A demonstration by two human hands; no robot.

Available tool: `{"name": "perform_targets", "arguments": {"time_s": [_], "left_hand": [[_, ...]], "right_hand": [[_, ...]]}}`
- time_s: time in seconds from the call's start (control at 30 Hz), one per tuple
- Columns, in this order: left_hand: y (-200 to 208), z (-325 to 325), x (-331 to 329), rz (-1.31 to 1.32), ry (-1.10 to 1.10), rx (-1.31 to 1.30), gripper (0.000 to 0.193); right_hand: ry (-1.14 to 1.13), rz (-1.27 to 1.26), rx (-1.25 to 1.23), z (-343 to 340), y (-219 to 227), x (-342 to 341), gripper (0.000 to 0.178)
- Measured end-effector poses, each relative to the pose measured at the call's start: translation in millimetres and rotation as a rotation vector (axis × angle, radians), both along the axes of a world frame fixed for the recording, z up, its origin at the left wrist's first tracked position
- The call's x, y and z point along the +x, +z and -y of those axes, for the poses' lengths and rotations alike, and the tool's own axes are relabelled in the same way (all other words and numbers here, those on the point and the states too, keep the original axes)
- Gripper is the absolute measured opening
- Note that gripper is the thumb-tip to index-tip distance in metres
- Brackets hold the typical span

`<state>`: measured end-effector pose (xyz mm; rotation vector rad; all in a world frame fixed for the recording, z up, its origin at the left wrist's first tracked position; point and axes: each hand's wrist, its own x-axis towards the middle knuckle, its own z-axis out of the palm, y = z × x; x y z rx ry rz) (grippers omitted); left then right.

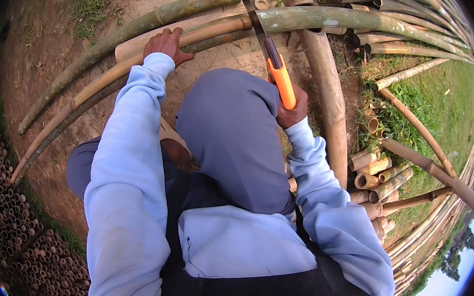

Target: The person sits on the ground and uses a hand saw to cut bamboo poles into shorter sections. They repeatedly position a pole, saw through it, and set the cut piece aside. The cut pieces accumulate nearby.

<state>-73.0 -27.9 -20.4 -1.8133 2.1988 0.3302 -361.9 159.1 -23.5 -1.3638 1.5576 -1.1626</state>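
Note:
My left hand (164,46) straddles a tan bamboo pole (209,32), its fingers over the far side and the thumb along the near side. In my right hand (294,107) is the orange handle of a handsaw (282,81), the fingers wrapped round it. The dark saw blade (256,23) points away from me and crosses the bamboo where the tan length meets a greenish one (315,16). How deep the teeth sit cannot be made out. My bent knee (230,131) rises between my two arms.
A thick bamboo post (326,99) lies beneath the greenish pole at right. Beyond it are stacked long poles (405,0) and short cut pieces (379,177). Another green pole (140,32) lies farther off. Many cut bamboo ends (35,247) are piled at lower left.

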Motion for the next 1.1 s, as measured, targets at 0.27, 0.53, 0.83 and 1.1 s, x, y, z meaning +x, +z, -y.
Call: {"name": "perform_targets", "arguments": {"time_s": [0.27,0.53,0.83,1.1], "left_hand": [[2.2,3.9,2.6,0.002,-0.034,0.020,0.081],[0.3,9.1,-0.2,-0.030,0.018,0.044,0.081],[-20.8,-29.4,9.6,-0.373,-0.166,-0.508,0.053],[-59.6,-92.3,0.2,-0.111,-0.161,-0.271,0.030]], "right_hand": [[0.012,-0.087,0.089,-139.2,38.5,-24.1,0.038],[-0.003,0.053,-0.021,5.9,-1.1,-6.6,0.020],[-0.040,0.120,0.012,19.2,-6.5,-11.6,0.018],[-0.002,0.051,-0.117,17.8,-7.7,-10.0,0.013]]}}
